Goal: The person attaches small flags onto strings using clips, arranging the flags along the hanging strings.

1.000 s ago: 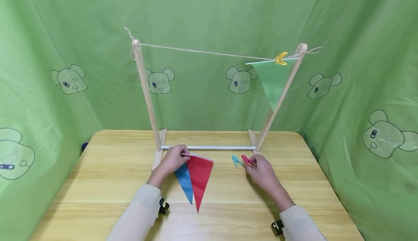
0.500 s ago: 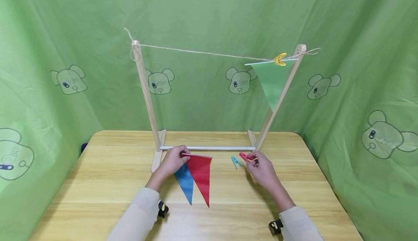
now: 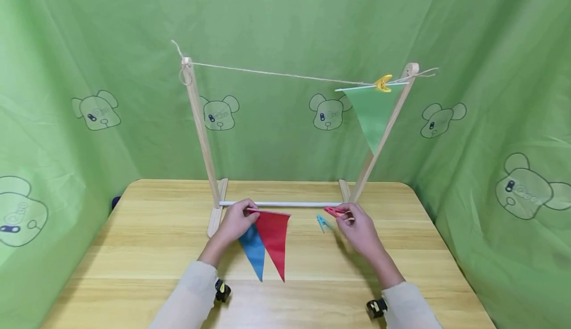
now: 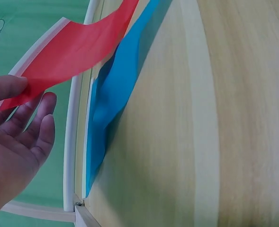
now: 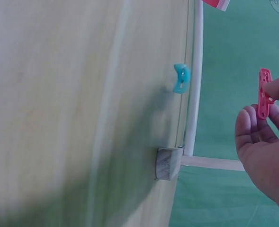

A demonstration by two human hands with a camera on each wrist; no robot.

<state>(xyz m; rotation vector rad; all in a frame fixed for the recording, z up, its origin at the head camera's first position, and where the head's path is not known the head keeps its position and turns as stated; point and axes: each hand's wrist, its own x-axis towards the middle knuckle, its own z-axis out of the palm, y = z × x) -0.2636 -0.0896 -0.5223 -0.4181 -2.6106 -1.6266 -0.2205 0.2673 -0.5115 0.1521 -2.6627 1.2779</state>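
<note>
My left hand (image 3: pixel 237 221) pinches the stick-edged top of a red pennant (image 3: pixel 275 236) between thumb and fingers; the pennant hangs point down. Behind it a blue pennant (image 3: pixel 253 252) lies on the table, as the left wrist view shows. In my right hand (image 3: pixel 359 230) a red clothespin (image 3: pixel 333 212) is pinched between thumb and fingertips, raised above the table. A blue clothespin (image 3: pixel 323 223) rests on the table just left of that hand. Up on the string (image 3: pixel 276 74), a yellow clothespin (image 3: pixel 383 83) clips a green pennant (image 3: pixel 371 113) near the right post.
A wooden frame stands at the back, with a left post (image 3: pixel 200 131), a right post (image 3: pixel 387 130) and a white crossbar (image 3: pixel 290 204) low between them. The wooden table (image 3: pixel 299 299) extends toward me. Green curtains (image 3: pixel 276 17) surround it.
The red clothespin has been lifted and turned slightly in my right hand, up and to the left. The red pennant has swung so that its tip points further right.
</note>
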